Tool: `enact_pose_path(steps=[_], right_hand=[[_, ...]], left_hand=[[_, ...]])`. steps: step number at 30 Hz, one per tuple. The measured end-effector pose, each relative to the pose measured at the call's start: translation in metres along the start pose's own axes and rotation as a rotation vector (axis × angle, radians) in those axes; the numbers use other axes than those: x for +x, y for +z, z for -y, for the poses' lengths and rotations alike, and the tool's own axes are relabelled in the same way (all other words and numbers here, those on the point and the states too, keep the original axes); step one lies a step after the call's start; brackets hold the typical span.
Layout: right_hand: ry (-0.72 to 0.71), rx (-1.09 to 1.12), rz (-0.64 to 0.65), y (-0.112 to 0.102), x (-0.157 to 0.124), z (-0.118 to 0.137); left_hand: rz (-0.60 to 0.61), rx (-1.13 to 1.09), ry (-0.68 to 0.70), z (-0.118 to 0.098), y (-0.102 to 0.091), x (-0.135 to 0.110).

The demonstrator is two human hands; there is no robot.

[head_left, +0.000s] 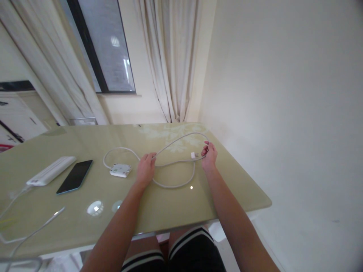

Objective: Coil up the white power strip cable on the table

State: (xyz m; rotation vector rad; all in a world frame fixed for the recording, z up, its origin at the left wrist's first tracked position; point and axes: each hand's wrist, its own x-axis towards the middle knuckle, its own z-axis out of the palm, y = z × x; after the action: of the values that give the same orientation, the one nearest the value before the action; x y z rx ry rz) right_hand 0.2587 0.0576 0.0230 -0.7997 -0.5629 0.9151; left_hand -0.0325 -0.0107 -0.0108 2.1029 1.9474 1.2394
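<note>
A white power cord (176, 186) lies in loops on the glossy table. My left hand (146, 168) is closed on the cord where its strands meet. Toward the table's right side, my right hand (209, 154) pinches the far bend of the loop. Just left of that hand rests the cord's white plug (194, 155), its metal prongs pointing right. At the other end, a small white power strip block (120, 170) sits left of my left hand. Part of the cord is hidden beneath my left fingers.
A dark-screened phone (75, 176) lies at the left, beside a long white power strip (52, 171). A white cable (39, 227) curls near the front left edge. The table (170, 211) has a wall (283, 94) close on its right and curtains (172, 56) behind.
</note>
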Motion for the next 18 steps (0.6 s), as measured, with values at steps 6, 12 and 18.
enact_pose_path(steps=[6,12,18], right_hand=[[-0.073,-0.165,0.204,0.006,-0.004,-0.001],[-0.362,-0.757,0.193,0.002,-0.017,0.001],[-0.061,-0.408,0.220,0.003,-0.011,0.005]], left_hand=[[-0.170,0.179,-0.101,-0.007,-0.014,-0.001],[0.127,0.029,0.318,-0.041,-0.013,-0.015],[0.482,0.012,0.701,-0.078,0.008,-0.037]])
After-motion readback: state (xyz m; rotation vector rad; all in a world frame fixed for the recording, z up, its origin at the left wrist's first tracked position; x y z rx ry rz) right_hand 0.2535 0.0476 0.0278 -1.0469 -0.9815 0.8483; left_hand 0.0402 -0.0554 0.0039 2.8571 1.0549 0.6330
